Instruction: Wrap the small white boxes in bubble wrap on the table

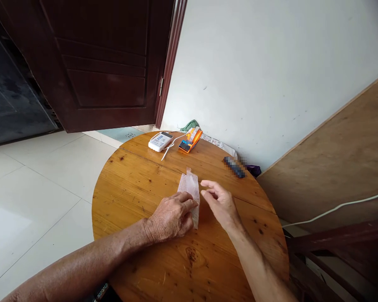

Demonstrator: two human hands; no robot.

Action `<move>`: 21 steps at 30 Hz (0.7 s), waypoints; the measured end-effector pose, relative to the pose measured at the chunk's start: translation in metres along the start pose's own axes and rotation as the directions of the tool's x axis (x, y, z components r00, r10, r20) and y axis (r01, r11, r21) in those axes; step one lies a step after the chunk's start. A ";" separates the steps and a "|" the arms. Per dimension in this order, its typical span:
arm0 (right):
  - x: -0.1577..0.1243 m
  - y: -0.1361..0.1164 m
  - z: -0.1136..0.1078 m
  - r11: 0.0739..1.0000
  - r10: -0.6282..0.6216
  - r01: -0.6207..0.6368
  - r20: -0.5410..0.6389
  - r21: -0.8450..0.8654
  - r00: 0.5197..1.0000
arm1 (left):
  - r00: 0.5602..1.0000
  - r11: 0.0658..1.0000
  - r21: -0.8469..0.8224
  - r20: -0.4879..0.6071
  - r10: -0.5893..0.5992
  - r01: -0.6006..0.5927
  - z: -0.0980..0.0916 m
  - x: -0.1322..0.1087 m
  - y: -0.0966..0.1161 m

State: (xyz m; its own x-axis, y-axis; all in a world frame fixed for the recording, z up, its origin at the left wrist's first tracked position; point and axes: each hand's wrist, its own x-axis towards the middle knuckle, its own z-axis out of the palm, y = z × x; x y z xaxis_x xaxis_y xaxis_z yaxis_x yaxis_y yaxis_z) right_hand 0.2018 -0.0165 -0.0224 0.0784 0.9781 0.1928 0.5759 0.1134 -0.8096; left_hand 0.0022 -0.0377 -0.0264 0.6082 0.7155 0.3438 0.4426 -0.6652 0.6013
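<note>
A thin whitish, folded sheet point(189, 185), partly see-through, lies on the round wooden table point(129, 184), with a narrow strip sticking out at its far end. Over its near left part is my left hand point(173, 214), fingers curled and pressed down on it; they hide part of the sheet. Just to the right of the sheet, my right hand point(222, 205) is held slightly raised. Its thumb and forefinger are apart with nothing visible between them. Beyond both hands, an orange tape dispenser point(192, 140) with blue parts and a tape roll stands on the table.
A white box-shaped device point(160, 141) with a white cable point(167, 152) lies at the far left of the tabletop. A dark, blurred-out bar point(234, 167) lies at the right. The white wall point(255, 75) and a dark red door point(107, 63) rise behind the table.
</note>
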 end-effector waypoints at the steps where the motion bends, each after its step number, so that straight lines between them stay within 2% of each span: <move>1: 0.002 0.001 -0.002 0.996 0.083 -0.082 -0.029 0.032 0.996 | 1.000 1.000 -0.007 -0.004 -0.001 0.001 0.000 0.000 0.001; 3: 0.008 0.002 -0.004 0.963 0.244 -0.244 0.010 0.111 0.970 | 1.000 1.000 -0.015 -0.012 -0.005 0.005 0.000 0.000 0.002; 5: 0.015 0.000 -0.002 0.924 0.343 -0.353 0.092 0.146 0.935 | 1.000 1.000 -0.016 -0.015 -0.011 0.010 0.000 0.000 0.003; 9: 0.029 -0.009 0.011 0.904 0.358 -0.392 0.197 0.173 0.913 | 1.000 1.000 -0.024 -0.020 0.000 0.000 0.001 -0.001 0.003; 13: 0.037 -0.013 0.022 0.906 0.278 -0.348 0.282 0.242 0.918 | 0.999 0.999 -0.047 -0.024 -0.028 0.027 0.003 -0.002 0.001; 18: 0.025 -0.015 0.019 0.948 0.113 -0.150 0.145 0.281 0.983 | 0.994 0.994 -0.045 -0.018 -0.105 0.104 0.008 -0.002 -0.002; 21: 0.005 -0.022 0.011 0.968 0.042 -0.066 0.104 0.241 0.994 | 0.990 0.992 -0.021 -0.066 -0.122 0.121 0.012 -0.003 -0.002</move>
State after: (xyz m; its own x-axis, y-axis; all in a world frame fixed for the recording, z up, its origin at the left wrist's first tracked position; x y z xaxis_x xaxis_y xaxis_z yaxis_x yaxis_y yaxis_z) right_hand 0.1807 -0.0122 -0.0094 0.0178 0.9948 0.0998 0.3562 0.0870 -0.9303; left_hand 0.0070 -0.0411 -0.0378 0.5052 0.8036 0.3145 0.4986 -0.5693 0.6537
